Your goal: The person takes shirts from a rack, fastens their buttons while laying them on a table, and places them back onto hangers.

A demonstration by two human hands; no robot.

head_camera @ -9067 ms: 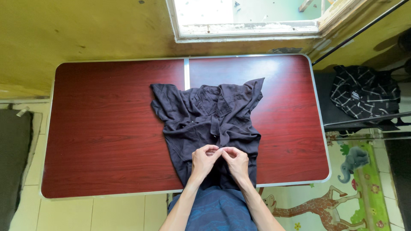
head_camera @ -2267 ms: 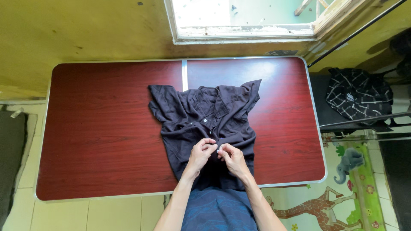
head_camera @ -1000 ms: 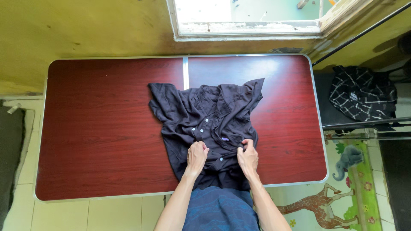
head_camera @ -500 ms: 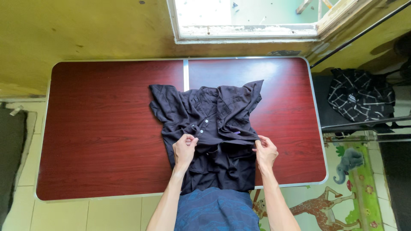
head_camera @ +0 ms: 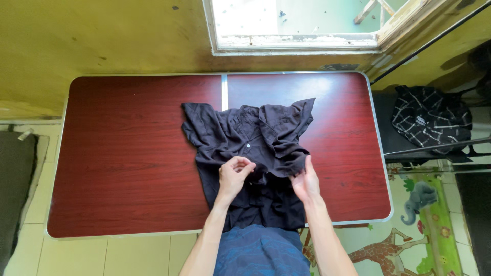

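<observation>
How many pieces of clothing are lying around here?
2. A dark shirt lies on the red table, held by both hands. A black checked garment sits on the stand to the right. Others may be out of view.

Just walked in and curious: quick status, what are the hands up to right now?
Left hand pinching the dark shirt near its buttons. Right hand gripping the shirt's folded right edge. Shirt rumpled on the red table. Nothing in the way.
</observation>
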